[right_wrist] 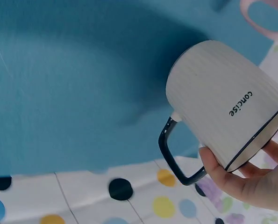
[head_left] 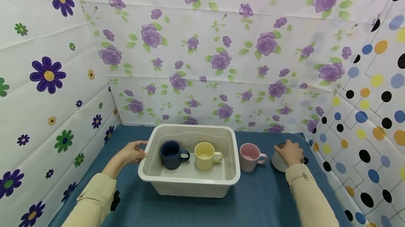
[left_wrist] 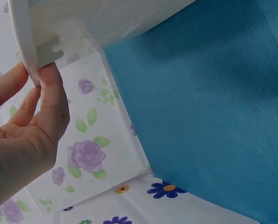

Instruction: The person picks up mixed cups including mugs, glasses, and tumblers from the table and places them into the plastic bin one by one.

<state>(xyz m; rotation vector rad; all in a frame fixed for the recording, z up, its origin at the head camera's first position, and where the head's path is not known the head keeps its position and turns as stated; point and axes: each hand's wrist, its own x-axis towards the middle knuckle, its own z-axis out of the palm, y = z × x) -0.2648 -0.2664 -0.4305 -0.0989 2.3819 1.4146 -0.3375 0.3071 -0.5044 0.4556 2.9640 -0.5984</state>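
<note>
Mug (right_wrist: 218,93) gripped by your right hand (head_left: 290,153) is white, with dark rim, dark handle and "concise" on its side. It's near the pink cup (head_left: 248,165). Your left hand (head_left: 130,152) pinches the whitish tub (head_left: 190,189).

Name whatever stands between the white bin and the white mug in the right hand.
The pink mug stands between the white bin and the white mug, its handle toward the white mug; the head view shows this.

Four mugs (head_left: 171,162), one tub (head_left: 190,180), one tabletop (head_left: 262,202), three wall sheets (head_left: 202,51), two sleeves (head_left: 95,195)
</note>
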